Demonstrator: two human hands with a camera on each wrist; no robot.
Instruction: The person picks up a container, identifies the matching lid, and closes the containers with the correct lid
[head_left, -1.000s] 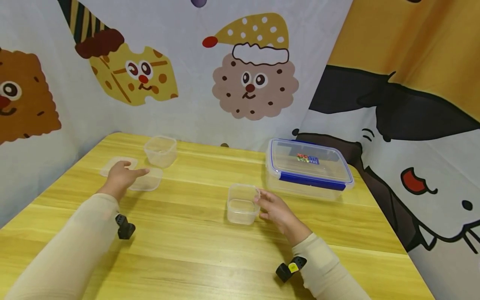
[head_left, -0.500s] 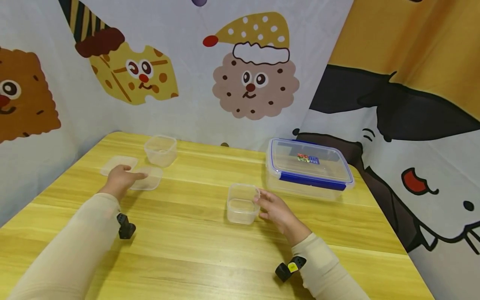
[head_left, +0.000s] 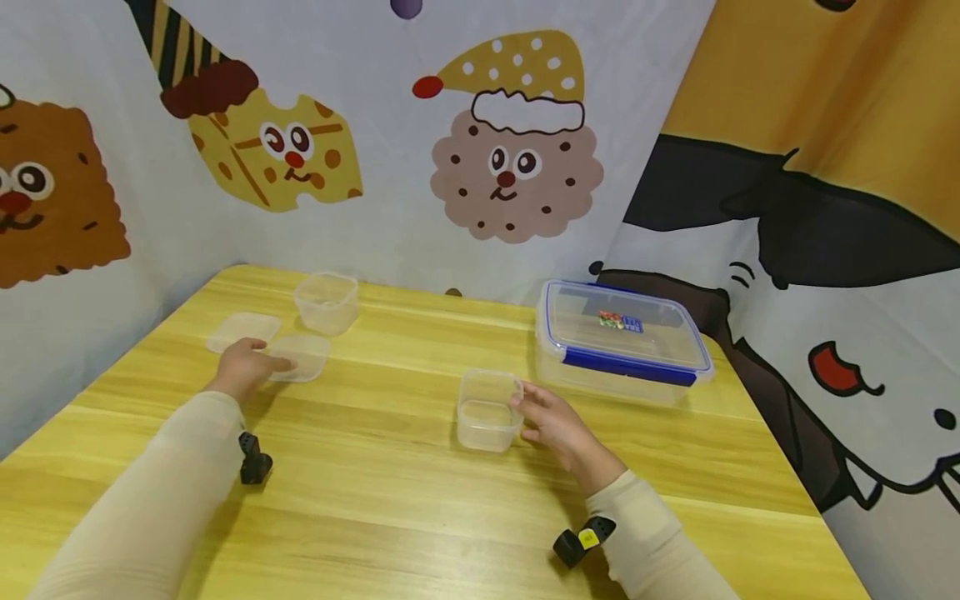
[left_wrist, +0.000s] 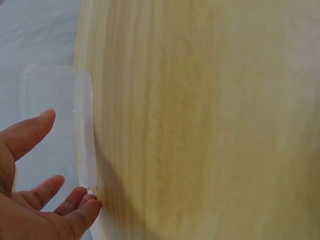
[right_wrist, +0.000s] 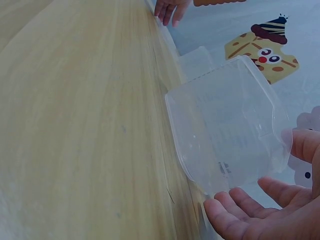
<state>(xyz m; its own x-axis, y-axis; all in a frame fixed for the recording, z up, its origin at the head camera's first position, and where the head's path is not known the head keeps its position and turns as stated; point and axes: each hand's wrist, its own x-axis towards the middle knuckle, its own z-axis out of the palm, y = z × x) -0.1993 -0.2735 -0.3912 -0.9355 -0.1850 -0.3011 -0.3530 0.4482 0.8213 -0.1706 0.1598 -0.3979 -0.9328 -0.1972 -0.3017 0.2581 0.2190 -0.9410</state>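
Observation:
My left hand (head_left: 247, 368) hovers over two flat, clear square lids on the table, thumb and fingers spread apart. The farther lid (head_left: 243, 332) lies left of the nearer lid (head_left: 300, 357). In the left wrist view, fingertips (left_wrist: 92, 201) come right to the end of the thin white lid edge (left_wrist: 88, 145), with the thumb raised. My right hand (head_left: 553, 423) holds a small clear plastic container (head_left: 487, 425) by its right side. Thumb and fingers lie around that corner in the right wrist view, while the container (right_wrist: 225, 120) stands upright, its mouth uncovered.
A second small clear container (head_left: 327, 308) stands beyond the lids at the back left. At the back right sits a large clear food box (head_left: 622, 342) with blue clips and its lid on. A printed cartoon curtain (head_left: 397, 183) hangs behind the wooden table (head_left: 390, 517).
My left hand has lowered a little over the lids, its thumb coming down nearer the closer lid. The right hand and its container have stayed in place; the head view shifts slightly.

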